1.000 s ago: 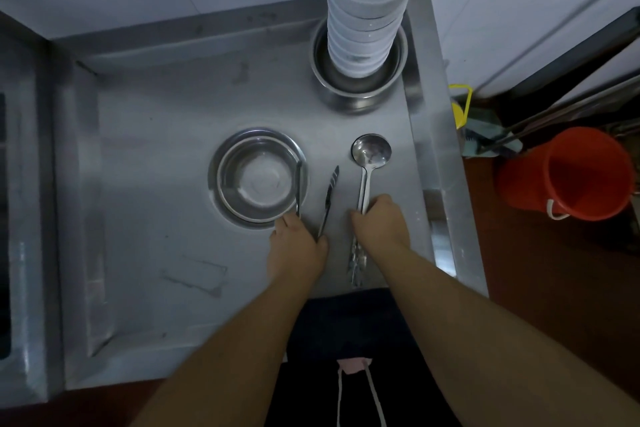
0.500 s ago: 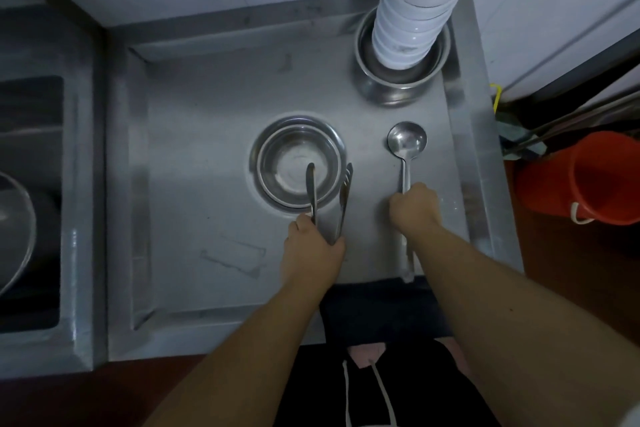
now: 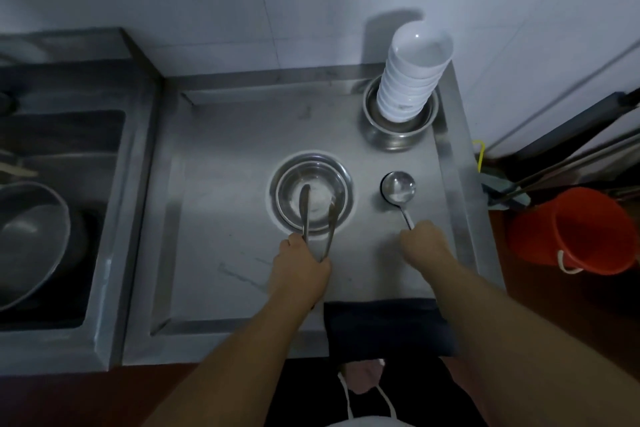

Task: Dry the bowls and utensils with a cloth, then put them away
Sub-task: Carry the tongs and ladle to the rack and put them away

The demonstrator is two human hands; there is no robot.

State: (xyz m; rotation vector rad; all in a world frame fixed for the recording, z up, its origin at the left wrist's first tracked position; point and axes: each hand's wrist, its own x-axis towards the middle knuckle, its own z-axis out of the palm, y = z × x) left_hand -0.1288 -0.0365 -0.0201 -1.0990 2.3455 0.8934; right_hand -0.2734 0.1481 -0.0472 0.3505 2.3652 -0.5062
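Gripping the tongs [image 3: 318, 218] at their hinged end, the left hand [image 3: 300, 269] has its fingers curled round the two arms where they meet; the tongs run lengthwise away from the person, their tips pointing toward the wall and spread apart over the steel bowl [image 3: 311, 196], the left tip lying above the bowl's middle, the right tip near its right inner wall — whether either tip touches the metal cannot be told; the bowl sits upright at the middle of the steel desk [image 3: 221, 218].

The right hand [image 3: 424, 244] is closed round the handle of the ladle [image 3: 398, 188]; its fingers are hidden beneath the fist, so only the grip itself is plain; the ladle's long axis slants from the hand up and a little leftward, its round cup facing up and lying on the desk just right of the bowl, apart from it.

At the desk's far right corner a steel pot [image 3: 398, 130] holds a tall stack of white bowls [image 3: 412, 76], leaning slightly to the right against the tiled wall; a dark cloth [image 3: 384, 326] hangs over the near edge between the two forearms.

Left of the desk lies a sink [image 3: 69, 149] with a large basin [image 3: 31, 239] inside — tilted; on the floor at the right stands an orange bucket [image 3: 571, 229].
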